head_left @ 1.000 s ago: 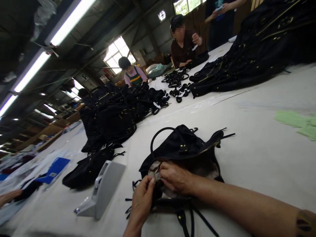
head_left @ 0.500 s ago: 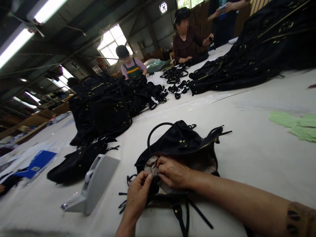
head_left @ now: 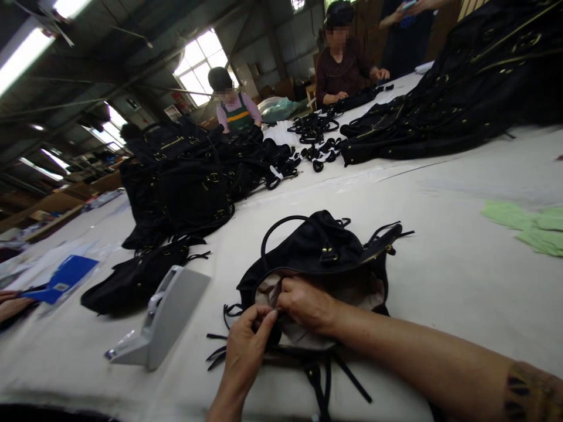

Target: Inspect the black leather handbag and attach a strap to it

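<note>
A black handbag (head_left: 316, 252) with gold studs lies open on the white table (head_left: 457, 275) in front of me, its beige lining (head_left: 356, 290) showing. My left hand (head_left: 246, 349) pinches the near edge of the bag's opening. My right hand (head_left: 305, 303) rests inside the opening with its fingers closed on the lining, fingertips meeting those of the left hand. Black straps (head_left: 325, 378) trail from the bag toward me.
A grey tape dispenser (head_left: 165, 319) stands left of the bag, a flat black bag (head_left: 132, 281) beyond it. Piles of black bags (head_left: 185, 176) (head_left: 461, 99) and straps (head_left: 316, 138) fill the far table. Green papers (head_left: 528, 225) lie right. People (head_left: 233, 108) (head_left: 343, 58) work at the far edge.
Both hands stay on the bag's opening with small finger movements. The view has shifted, so the bag and dispenser sit slightly left and higher. The far person's hands dropped to the table.
</note>
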Demonstrator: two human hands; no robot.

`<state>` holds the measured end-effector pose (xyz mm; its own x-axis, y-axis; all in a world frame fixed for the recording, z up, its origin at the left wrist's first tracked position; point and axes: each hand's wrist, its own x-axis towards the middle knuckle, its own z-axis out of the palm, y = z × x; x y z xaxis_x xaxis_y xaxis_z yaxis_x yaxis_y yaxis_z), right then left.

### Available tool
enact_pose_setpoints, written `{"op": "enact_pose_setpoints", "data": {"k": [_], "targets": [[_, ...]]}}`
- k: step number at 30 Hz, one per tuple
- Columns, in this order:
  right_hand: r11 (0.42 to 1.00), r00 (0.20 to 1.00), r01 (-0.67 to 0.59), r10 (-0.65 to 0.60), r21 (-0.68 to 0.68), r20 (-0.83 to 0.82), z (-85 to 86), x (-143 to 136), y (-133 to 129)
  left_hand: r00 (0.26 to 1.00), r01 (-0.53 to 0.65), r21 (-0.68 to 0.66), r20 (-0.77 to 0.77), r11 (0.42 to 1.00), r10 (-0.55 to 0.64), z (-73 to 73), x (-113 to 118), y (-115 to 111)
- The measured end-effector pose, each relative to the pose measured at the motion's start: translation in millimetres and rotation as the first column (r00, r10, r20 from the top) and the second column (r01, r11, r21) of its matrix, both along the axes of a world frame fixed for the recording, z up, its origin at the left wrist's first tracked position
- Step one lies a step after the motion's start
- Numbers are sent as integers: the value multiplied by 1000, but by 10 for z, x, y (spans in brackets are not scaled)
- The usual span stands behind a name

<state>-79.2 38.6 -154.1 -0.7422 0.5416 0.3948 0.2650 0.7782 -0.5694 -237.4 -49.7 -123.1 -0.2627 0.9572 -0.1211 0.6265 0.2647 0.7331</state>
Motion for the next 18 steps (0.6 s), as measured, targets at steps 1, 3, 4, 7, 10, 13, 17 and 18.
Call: {"op": "enact_pose_setpoints", "data": {"k": [1, 3, 4, 7, 10, 13, 17, 18], "targets": [[1000, 1000, -15, 15, -23, -12, -1, -2, 3, 1000, 20, 10, -14, 1000, -20, 5, -10, -2], [993, 995, -59, 50, -105, -92, -1, -5, 7, 995, 69, 18, -76, 997, -68, 40, -23, 8], [985, 988, -84, 63, -152, -142, -1, -7, 9, 986, 99, 6, -135, 995, -97, 74, -19, 22], [964, 975, -112, 60, -240, -213, -9, -13, 10, 893, 161, -129, -403, 979, -200, 227, 66, 93], [977, 985, -70, 35, -200, -172, -28, -23, 10, 743, 105, -291, -612, 951, -270, 374, 228, 179], [998, 1000, -6, 5, -58, -13, -50, -42, 10, 686, 47, -337, -673, 940, -276, 421, 360, 226], [999, 990, 42, -45, 23, 131, -68, -75, 13, 701, 18, -331, -669, 943, -248, 352, 374, 194], [999, 989, 45, -48, 20, 140, -68, -80, 13, 723, 14, -312, -653, 950, -226, 330, 353, 175]]}}
